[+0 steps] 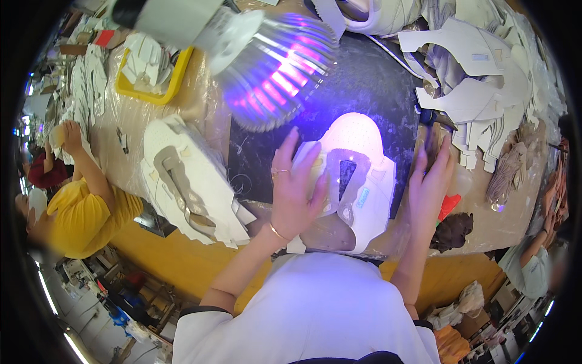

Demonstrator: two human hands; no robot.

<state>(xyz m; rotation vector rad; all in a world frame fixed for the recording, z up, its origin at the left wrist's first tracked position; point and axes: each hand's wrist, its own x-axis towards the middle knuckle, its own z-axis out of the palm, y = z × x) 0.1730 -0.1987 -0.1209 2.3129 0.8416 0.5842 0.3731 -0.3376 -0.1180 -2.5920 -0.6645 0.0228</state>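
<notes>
**Hands flat on the shoe upper under the lamp**

I see my left hand (295,193) spread open, pressing the white shoe upper (354,182) on the dark mat (370,85). My right hand (429,182), fingers apart, hovers at its right edge, holding nothing. The lamp (273,67) hangs close above; I judge a raised hand could knock it, and uneven pressure could shift the glued grey piece (348,176).

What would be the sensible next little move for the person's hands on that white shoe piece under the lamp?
Probably bring the right hand onto the white shoe piece. Only the left hand lies flat on it, on the left half, while the right one sits beside its right edge on the dark mat.
</notes>
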